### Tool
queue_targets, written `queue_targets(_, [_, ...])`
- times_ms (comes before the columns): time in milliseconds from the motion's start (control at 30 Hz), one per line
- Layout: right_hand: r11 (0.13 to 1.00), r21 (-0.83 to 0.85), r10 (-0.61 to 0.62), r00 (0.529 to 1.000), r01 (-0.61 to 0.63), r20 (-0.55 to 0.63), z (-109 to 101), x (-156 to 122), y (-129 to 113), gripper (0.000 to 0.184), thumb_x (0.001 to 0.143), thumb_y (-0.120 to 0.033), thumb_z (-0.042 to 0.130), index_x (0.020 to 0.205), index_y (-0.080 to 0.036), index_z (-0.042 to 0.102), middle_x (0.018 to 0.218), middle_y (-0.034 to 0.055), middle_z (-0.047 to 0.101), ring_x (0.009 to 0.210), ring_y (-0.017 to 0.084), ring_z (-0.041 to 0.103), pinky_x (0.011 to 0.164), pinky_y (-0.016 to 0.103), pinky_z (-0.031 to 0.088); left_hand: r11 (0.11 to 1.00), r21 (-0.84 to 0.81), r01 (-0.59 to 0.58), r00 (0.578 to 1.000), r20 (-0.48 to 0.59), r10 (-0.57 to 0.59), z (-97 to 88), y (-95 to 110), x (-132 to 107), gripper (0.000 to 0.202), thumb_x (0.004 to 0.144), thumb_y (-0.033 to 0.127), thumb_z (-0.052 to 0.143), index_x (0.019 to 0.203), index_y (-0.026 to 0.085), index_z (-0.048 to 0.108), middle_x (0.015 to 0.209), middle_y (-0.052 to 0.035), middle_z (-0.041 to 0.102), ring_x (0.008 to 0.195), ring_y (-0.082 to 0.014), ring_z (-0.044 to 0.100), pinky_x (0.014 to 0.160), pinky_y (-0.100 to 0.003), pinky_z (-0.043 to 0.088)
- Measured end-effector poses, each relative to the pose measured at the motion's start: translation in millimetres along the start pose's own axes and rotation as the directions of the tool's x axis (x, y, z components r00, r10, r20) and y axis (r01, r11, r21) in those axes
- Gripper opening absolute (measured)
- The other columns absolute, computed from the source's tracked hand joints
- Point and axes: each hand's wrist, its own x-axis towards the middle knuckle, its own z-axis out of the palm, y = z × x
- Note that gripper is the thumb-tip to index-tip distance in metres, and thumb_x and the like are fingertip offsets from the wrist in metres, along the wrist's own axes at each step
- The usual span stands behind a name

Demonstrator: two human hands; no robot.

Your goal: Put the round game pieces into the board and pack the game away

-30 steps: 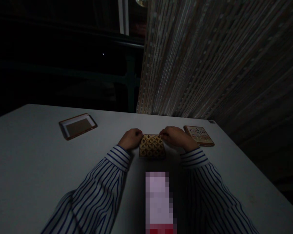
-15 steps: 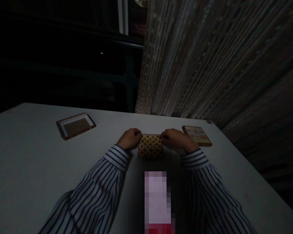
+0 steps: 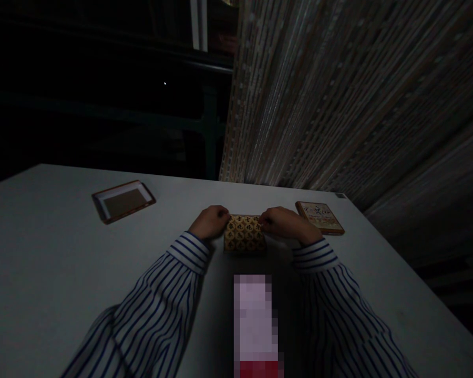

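A small flat pack with a tan and dark repeating pattern [image 3: 244, 234] lies on the white table [image 3: 43, 252] right in front of me. My left hand [image 3: 209, 222] pinches its far left corner with closed fingers. My right hand [image 3: 286, 224] pinches its far right corner the same way. Both arms wear blue-striped white sleeves. The scene is dim.
A shallow brown-rimmed tray or lid [image 3: 123, 201] lies at the left back of the table. A flat printed box [image 3: 319, 217] lies just right of my right hand. A tall stack of layered sheets [image 3: 339, 94] rises behind the table on the right; the left background is dark.
The patterned pack's far edge has been drawn slightly toward me, so it looks a little shorter. Both hands stay at its far corners.
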Motion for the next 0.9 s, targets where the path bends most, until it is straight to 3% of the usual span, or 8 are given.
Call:
queue_targets(400, [1.0, -0.018, -0.003, 1.0, 0.003, -0.002, 2.7, 2.3, 1.8, 0.022, 0.077, -0.029, 0.048, 0.089, -0.022, 0.065, 0.09, 0.0049, 0.066, 0.082, 0.018, 0.059, 0.064, 0.024, 0.038, 0.999, -0.024, 0.032, 0.999, 0.015, -0.031, -0.7, 1.4, -0.1, 0.033, 0.076, 0.037, 0.045, 0.09, 0.014, 0.064, 0.091, -0.0086, 0.067, 0.085, -0.0186, 0.059, 0.073, -0.025, 0.044])
queue_targets(733, [1.0, 0.008, 0.025, 1.0, -0.025, 0.002, -2.3, -2.1, 1.2, 0.025, 0.077, -0.031, 0.05, 0.096, -0.022, 0.064, 0.095, 0.0058, 0.065, 0.087, 0.017, 0.057, 0.07, 0.023, 0.039, 0.999, -0.031, 0.015, 1.0, 0.02, -0.014, -0.9, -1.2, 0.6, 0.034, 0.074, 0.038, 0.045, 0.091, 0.014, 0.064, 0.092, -0.0085, 0.066, 0.084, -0.0188, 0.059, 0.073, -0.026, 0.045])
queue_targets(900, [1.0, 0.005, -0.016, 1.0, 0.016, 0.022, -2.3, -5.1, 1.8, 0.022, 0.075, -0.03, 0.05, 0.091, -0.024, 0.064, 0.09, 0.004, 0.065, 0.08, 0.017, 0.058, 0.065, 0.024, 0.039, 0.998, -0.036, 0.048, 0.999, 0.004, -0.048, -1.3, 0.8, 0.6, 0.031, 0.073, 0.037, 0.048, 0.087, 0.016, 0.065, 0.089, -0.0074, 0.067, 0.083, -0.0183, 0.059, 0.073, -0.025, 0.044])
